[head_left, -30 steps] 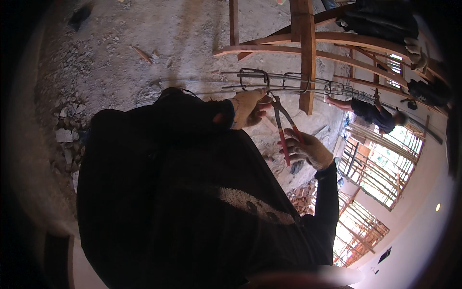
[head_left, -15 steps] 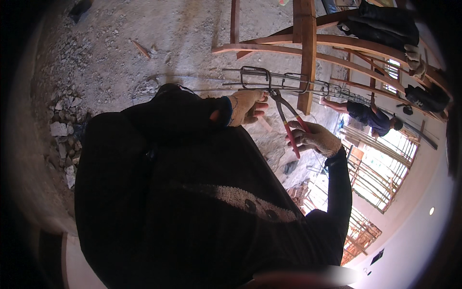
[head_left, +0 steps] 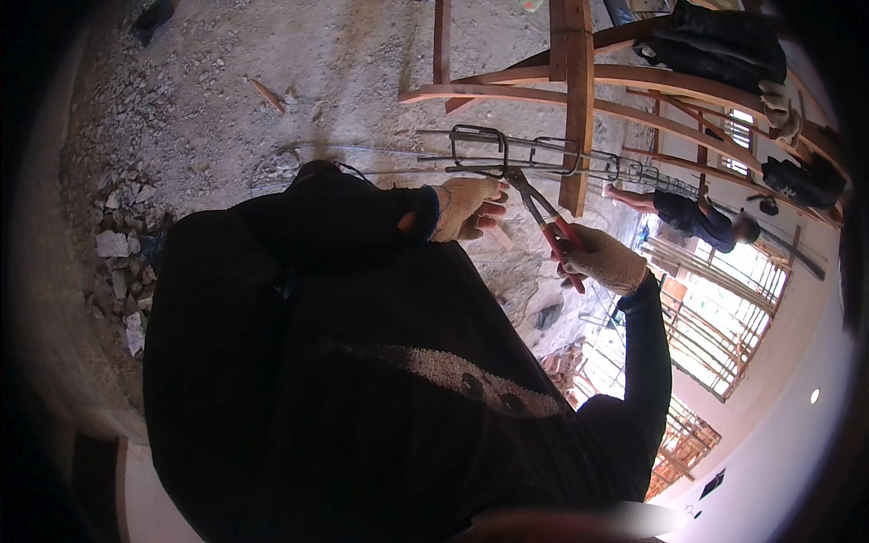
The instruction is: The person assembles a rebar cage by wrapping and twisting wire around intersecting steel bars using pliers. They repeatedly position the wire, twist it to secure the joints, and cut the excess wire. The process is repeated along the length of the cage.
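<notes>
My right hand [head_left: 605, 261], in a pale work glove, is closed round the red handles of a pair of pincers [head_left: 536, 201]. Their dark jaws are at a steel bar of the rebar cage [head_left: 480, 169], beside one of its bent rectangular stirrups [head_left: 478, 129]. Just below the jaws is my left hand [head_left: 463, 206], gloved with bare fingertips. Its fingers are curled, and the thumb lies near the bar; anything thin between them is too small to make out.
A wooden frame [head_left: 579, 109] crosses the upper right, with dark clothing [head_left: 715, 54] hung over it. Another person [head_left: 692, 217] is at the cage's far end. Rubble [head_left: 122, 244] lies at the left on rough ground, and long poles [head_left: 711, 271] lie at the right.
The pincers' handles have come closer together in my right hand, which has moved slightly right. My left hand stays at nearly the same spot by the bar.
</notes>
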A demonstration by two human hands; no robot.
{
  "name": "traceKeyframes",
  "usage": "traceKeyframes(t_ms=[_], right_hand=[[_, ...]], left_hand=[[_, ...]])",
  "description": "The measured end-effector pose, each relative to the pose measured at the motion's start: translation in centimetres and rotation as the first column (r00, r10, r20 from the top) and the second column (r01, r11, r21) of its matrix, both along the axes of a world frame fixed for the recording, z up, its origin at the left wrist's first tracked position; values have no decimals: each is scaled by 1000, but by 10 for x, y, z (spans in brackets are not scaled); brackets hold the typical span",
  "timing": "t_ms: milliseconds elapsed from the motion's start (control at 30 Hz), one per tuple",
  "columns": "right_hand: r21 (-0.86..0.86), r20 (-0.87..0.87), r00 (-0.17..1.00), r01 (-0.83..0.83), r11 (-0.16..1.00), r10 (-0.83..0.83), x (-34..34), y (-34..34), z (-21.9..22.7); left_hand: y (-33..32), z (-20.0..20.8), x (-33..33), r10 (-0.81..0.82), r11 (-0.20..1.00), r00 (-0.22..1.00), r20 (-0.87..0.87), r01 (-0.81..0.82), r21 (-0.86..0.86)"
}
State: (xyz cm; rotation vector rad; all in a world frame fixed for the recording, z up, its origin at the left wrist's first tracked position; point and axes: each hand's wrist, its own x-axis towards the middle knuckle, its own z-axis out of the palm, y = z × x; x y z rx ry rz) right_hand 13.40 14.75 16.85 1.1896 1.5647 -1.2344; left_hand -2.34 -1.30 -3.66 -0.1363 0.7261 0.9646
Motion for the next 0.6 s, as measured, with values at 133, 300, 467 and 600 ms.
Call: traceKeyframes(t_ms=[133, 300, 467, 600], right_hand=[[60, -8, 1000, 20, 998, -19, -2, -13, 0], [151, 102, 993, 51, 987, -66, -4, -31, -2], [114, -46, 993, 116, 987, -112, -2, -36, -5], [155, -25, 998, 56, 986, -53, -4, -33, -1]], left_hand=[[1, 4, 2, -56, 997, 998, -2, 56, 52], [1, 22, 15, -43, 982, 998, 51, 33, 185], [2, 36, 27, -92, 977, 994, 62, 78, 196], [1, 37, 28, -50, 983, 997, 56, 39, 177]])
